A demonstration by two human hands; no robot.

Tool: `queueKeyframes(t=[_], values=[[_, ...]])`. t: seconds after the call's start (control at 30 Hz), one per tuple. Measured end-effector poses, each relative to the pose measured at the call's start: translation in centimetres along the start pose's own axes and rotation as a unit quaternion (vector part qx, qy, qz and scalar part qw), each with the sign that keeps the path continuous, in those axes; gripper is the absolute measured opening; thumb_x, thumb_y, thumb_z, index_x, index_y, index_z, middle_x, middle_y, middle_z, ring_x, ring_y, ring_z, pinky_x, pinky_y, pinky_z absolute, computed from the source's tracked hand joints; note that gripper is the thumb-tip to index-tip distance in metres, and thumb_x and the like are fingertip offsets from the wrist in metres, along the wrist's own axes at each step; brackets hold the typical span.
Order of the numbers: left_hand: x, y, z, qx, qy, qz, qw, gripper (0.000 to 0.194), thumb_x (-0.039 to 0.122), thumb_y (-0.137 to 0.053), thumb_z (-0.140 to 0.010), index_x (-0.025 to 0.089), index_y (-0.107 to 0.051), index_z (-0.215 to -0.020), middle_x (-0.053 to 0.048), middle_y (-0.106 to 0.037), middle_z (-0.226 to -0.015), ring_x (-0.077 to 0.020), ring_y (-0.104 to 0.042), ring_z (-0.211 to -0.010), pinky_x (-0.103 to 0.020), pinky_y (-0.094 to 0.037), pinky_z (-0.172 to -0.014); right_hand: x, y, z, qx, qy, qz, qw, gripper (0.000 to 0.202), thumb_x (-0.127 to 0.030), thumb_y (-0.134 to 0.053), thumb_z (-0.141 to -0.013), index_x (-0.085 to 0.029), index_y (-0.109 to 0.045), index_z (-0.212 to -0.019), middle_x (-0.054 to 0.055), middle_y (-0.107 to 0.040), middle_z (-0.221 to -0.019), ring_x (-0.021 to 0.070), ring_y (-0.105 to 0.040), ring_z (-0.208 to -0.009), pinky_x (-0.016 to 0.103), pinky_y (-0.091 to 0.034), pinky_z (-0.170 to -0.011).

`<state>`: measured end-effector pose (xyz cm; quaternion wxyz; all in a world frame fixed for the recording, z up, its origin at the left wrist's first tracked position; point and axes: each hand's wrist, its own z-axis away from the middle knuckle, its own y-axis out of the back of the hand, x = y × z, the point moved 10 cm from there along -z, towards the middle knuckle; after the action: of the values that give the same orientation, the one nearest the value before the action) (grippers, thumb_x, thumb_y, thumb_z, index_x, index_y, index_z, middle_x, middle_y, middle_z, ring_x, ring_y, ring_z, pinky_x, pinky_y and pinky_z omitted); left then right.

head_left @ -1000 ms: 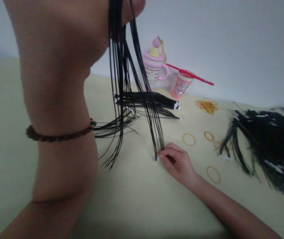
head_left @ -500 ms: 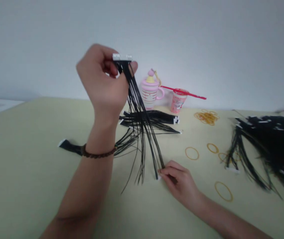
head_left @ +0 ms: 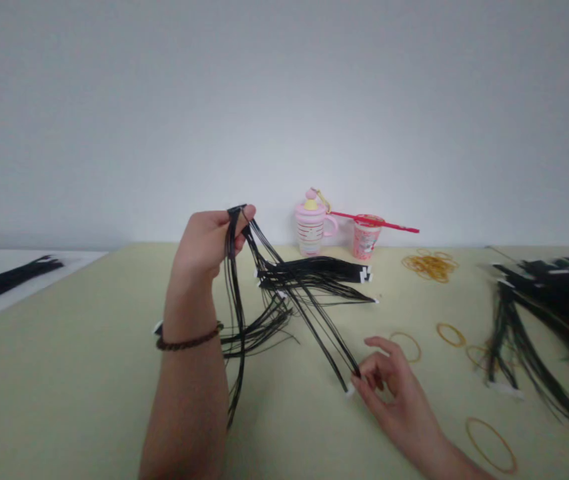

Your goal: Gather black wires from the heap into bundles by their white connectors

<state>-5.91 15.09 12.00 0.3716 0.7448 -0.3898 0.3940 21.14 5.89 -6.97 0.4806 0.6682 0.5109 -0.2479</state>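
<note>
My left hand (head_left: 209,243) is raised left of centre, its fingers closed on the upper end of a black wire harness (head_left: 309,303). Part of the harness hangs down loosely beside my wrist; other strands slant down to the right. At their lower end my right hand (head_left: 394,390) pinches the wires between thumb and index finger, near a small white connector (head_left: 349,390). Behind the held wires, bundles of black wires (head_left: 324,269) with white connectors lie on the table. Another wire bundle (head_left: 259,330) lies partly hidden behind my left forearm.
On the right is a large heap of black wires (head_left: 564,300). Rubber bands (head_left: 430,265) lie at the back right, with single ones nearer. A pink mug (head_left: 309,227) and a pink cup (head_left: 366,239) stand by the wall. More black wires (head_left: 12,280) lie far left.
My left hand has turned and come down relative to the mug, and some strands now hang separately on its left. My right hand has moved rightward, keeping its pinch. The camera view has tilted up.
</note>
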Motion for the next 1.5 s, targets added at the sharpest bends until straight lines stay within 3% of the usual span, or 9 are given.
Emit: queueKeyframes(t=[0.1,0.27,0.37,0.47,0.6,0.77,1.0,1.2,1.5], values=[[0.0,0.6,-0.1,0.017,0.003,0.068,0.998,0.035,0.041,-0.067,-0.065,0.015,-0.049,-0.050,0.002,-0.041,-0.040,-0.0052,-0.035,-0.033,-0.018,-0.023,-0.031,1.2,0.5,-0.3,0.005,-0.059,-0.062,0.996,0.030,-0.024,-0.053,-0.083,-0.025,-0.032,-0.105,-0.007,-0.044,-0.062,0.0096,-0.044,-0.055,0.020,-0.038,-0.053],[1.2,0.4,-0.3,0.054,-0.075,0.102,0.990,0.029,0.037,-0.067,-0.067,0.015,-0.052,-0.057,0.004,-0.042,-0.045,-0.0050,-0.039,-0.037,-0.018,-0.029,-0.034,1.4,0.4,-0.5,-0.033,-0.068,-0.077,0.994,0.013,-0.028,-0.053,-0.083,-0.022,-0.043,-0.087,-0.002,-0.046,-0.078,0.0097,-0.049,-0.069,0.022,-0.043,-0.063],[1.6,0.0,-0.5,0.073,-0.134,0.145,0.978,0.021,0.032,-0.068,-0.067,0.016,-0.056,-0.069,0.003,-0.050,-0.053,-0.0061,-0.048,-0.047,-0.018,-0.038,-0.042,1.8,0.4,-0.5,-0.041,-0.098,-0.138,0.985,0.017,-0.029,-0.055,-0.082,-0.023,-0.044,-0.093,-0.001,-0.047,-0.082,0.0111,-0.053,-0.075,0.024,-0.046,-0.068],[1.8,0.0,-0.5,0.104,-0.171,0.179,0.963,0.022,0.029,-0.068,-0.069,0.018,-0.057,-0.085,0.003,-0.056,-0.060,-0.0080,-0.054,-0.051,-0.020,-0.044,-0.046,1.5,0.5,-0.7,-0.042,-0.115,-0.218,0.968,0.025,-0.028,-0.057,-0.082,-0.025,-0.039,-0.100,-0.004,-0.048,-0.076,0.0092,-0.055,-0.066,0.023,-0.047,-0.060],[2.5,0.3,-0.3,0.126,-0.214,0.169,0.954,0.018,0.028,-0.065,-0.072,0.017,-0.058,-0.083,0.003,-0.058,-0.059,-0.0088,-0.055,-0.048,-0.022,-0.045,-0.044,0.4,1.5,-1.0,-0.018,-0.106,-0.279,0.954,0.032,-0.025,-0.062,-0.079,-0.026,-0.039,-0.102,-0.004,-0.052,-0.075,0.0074,-0.054,-0.060,0.019,-0.044,-0.052],[2.5,0.8,-0.5,0.149,-0.212,0.142,0.955,0.011,0.021,-0.065,-0.069,0.015,-0.059,-0.076,0.004,-0.056,-0.053,-0.0085,-0.056,-0.048,-0.020,-0.044,-0.044,0.3,3.1,-1.1,0.024,-0.092,-0.296,0.950,0.032,-0.021,-0.066,-0.077,-0.026,-0.045,-0.100,-0.003,-0.059,-0.080,0.0062,-0.059,-0.064,0.016,-0.046,-0.055],[2.1,0.7,-0.7,0.161,-0.208,0.049,0.963,0.019,0.023,-0.066,-0.067,0.013,-0.063,-0.082,0.002,-0.060,-0.063,-0.0079,-0.058,-0.056,-0.019,-0.046,-0.051,-0.6,5.2,-1.2,0.072,-0.049,-0.242,0.966,0.024,-0.018,-0.065,-0.078,-0.024,-0.051,-0.097,-0.001,-0.062,-0.083,0.0073,-0.061,-0.069,0.019,-0.050,-0.064],[0.4,1.7,-1.2,0.212,-0.154,0.146,0.954,0.021,0.018,-0.066,-0.060,0.011,-0.064,-0.079,0.002,-0.057,-0.054,-0.0086,-0.055,-0.048,-0.020,-0.043,-0.045,-2.3,5.5,-1.6,0.030,-0.030,-0.198,0.979,0.022,-0.019,-0.063,-0.079,-0.023,-0.050,-0.096,-0.001,-0.061,-0.080,0.0081,-0.059,-0.068,0.019,-0.047,-0.062],[-0.5,1.6,-1.2,0.188,-0.102,0.173,0.961,0.016,0.016,-0.067,-0.054,0.011,-0.066,-0.069,0.000,-0.059,-0.053,-0.0092,-0.055,-0.049,-0.022,-0.043,-0.048,-1.8,5.5,-1.7,0.012,-0.040,-0.181,0.983,0.012,-0.022,-0.063,-0.078,-0.020,-0.057,-0.088,0.001,-0.059,-0.075,0.0090,-0.057,-0.065,0.021,-0.047,-0.061]])
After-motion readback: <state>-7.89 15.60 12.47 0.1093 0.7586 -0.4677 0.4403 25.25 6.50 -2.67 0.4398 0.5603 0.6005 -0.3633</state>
